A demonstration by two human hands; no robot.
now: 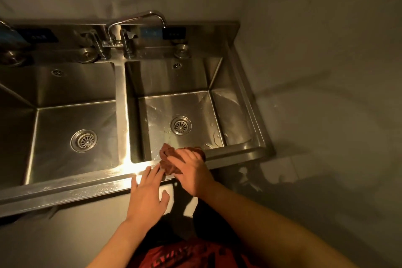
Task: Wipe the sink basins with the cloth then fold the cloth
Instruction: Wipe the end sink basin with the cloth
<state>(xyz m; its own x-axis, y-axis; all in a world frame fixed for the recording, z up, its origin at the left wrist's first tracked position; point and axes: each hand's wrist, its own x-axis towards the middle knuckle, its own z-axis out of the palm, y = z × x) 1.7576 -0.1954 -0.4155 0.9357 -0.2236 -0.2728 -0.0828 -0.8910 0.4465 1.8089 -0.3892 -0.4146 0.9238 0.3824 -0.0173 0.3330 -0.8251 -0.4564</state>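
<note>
So the right hand [191,172] has the brown cloth [168,162] bunched up on the front rim of the steel sink [87,189], right at the near edge of the right basin [195,106]. Left hand [148,193] is flat with fingers spread, fingertips on the rim just beside the cloth. Left basin [54,124] sits under the faucet [134,22] side, both drains visible.

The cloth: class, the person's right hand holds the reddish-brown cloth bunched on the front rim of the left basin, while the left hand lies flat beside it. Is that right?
Not quite. The head view shows the right hand holding the reddish-brown cloth bunched on the front rim of the right basin, not the left basin. The left hand does lie flat beside it.
</note>
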